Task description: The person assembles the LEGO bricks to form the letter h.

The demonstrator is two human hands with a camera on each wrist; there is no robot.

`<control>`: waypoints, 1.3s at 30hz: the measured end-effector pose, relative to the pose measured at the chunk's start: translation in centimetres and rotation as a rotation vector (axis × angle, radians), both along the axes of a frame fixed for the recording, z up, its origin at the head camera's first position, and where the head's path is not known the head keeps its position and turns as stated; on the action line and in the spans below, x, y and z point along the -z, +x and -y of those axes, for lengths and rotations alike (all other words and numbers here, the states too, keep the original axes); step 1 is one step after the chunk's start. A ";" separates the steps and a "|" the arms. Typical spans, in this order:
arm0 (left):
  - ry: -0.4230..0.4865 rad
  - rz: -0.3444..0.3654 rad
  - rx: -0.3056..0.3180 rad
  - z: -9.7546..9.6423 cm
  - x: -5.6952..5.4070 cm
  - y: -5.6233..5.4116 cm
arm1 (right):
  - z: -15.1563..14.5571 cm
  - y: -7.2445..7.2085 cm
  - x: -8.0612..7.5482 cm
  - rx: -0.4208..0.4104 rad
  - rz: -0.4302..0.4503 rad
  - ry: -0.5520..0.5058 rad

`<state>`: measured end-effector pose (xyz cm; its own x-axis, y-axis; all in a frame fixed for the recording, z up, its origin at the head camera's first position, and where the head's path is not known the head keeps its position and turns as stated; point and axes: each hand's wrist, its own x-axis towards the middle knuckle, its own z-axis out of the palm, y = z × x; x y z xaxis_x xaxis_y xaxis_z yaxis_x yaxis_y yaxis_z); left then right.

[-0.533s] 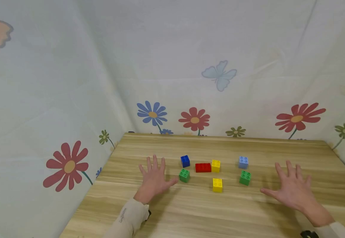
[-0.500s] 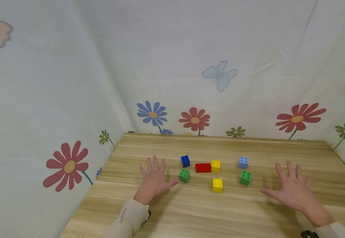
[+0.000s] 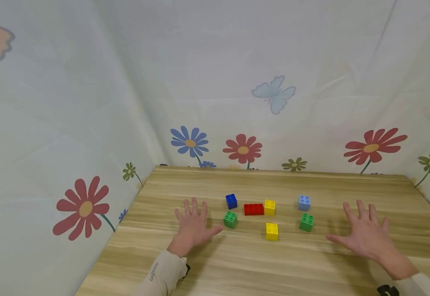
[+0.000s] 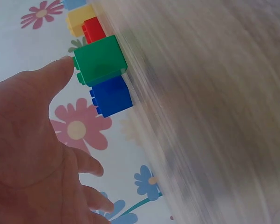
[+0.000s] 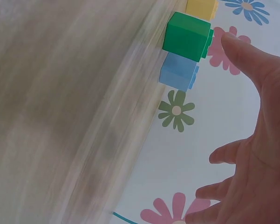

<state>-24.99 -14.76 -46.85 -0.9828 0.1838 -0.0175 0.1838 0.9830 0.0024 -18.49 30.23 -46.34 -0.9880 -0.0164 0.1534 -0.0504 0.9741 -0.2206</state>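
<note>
My left hand [image 3: 192, 230] is held over the table with fingers spread and holds nothing. Its thumb points at a green brick [image 3: 230, 220], behind which sits a dark blue brick [image 3: 231, 201]. On the other side my right hand [image 3: 368, 236], also spread and holding nothing, is nearest to a second green brick [image 3: 306, 222]. A light blue brick [image 3: 304, 202] lies just beyond that one. Between the hands a red brick [image 3: 253, 209], longer than the others, lies beside a yellow brick [image 3: 269, 207]. Another yellow brick [image 3: 272, 232] is closer to me.
The wood-grain table [image 3: 244, 267] carries all the bricks, studs up. A pale cloth [image 3: 207, 82] printed with flowers and butterflies hangs behind the table and along its left side. Dark bands show at both sleeve cuffs.
The fingers of my left hand have dropped back slightly toward me. My right hand and the bricks stay nearly where they were.
</note>
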 end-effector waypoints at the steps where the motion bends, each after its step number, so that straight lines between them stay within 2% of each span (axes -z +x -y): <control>1: 0.000 -0.001 0.005 0.0 0.0 0.0 | 0.0 0.0 0.0 0.000 0.000 -0.003; 11: 0.017 -0.006 0.036 -0.2 0.4 -0.1 | -0.1 0.0 0.3 -0.006 -0.027 -0.006; 21: 0.043 -0.009 0.084 -0.4 -0.1 -0.1 | 0.2 -0.4 0.2 -0.024 -0.017 0.013; 24: 0.087 0.002 0.127 -0.4 0.0 -0.4 | 0.4 -0.6 0.3 -0.077 0.015 -0.007; 27: 0.169 0.028 0.199 -0.5 0.2 -0.8 | 0.7 -0.7 0.5 -0.157 0.031 -0.033; 32: 0.278 0.059 0.312 -0.7 0.2 -1.4 | 1.3 -1.2 0.9 -0.284 -0.019 -0.085; 39: 0.334 0.140 0.379 -1.4 0.3 -1.9 | 2.0 -1.8 1.4 -0.347 0.002 -0.132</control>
<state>-26.92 -13.31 -47.13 -0.8388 0.5440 -0.0232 0.5019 0.7890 0.3543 -20.33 28.21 -47.74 -0.9276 -0.3303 0.1743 -0.3717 0.8624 -0.3437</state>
